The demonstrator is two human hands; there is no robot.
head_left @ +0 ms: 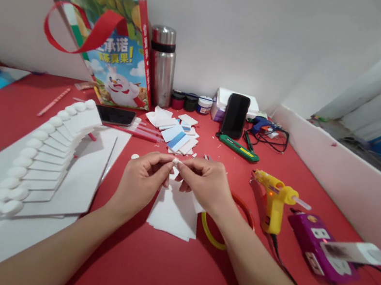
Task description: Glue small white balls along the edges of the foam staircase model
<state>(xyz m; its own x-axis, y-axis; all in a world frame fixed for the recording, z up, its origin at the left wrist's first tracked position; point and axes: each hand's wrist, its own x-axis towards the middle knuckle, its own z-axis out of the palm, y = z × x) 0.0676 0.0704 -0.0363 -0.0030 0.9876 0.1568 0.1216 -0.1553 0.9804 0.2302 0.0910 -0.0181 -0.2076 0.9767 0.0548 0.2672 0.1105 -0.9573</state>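
Between the fingertips of both hands sits a small white piece (176, 161), too small to name for certain. My left hand (143, 176) pinches it from one side, and my right hand (204, 179) pinches it from the other. Directly below the hands lies a stack of white paper sheets (176, 211) on the red tabletop. A white disc (135, 157) peeks out behind my left hand. On the left stands a curved row of white cards (48, 164) topped with white rounded discs (21, 161), resting on white boards (81, 187).
A yellow hot glue gun (275, 196) stands at right beside a purple power strip (322, 249). Behind are a green cutter (239, 148), a phone (235, 116), cut card scraps (177, 133), a steel flask (162, 66) and a printed bag (117, 56). Tape rings (213, 235) lie under my right forearm.
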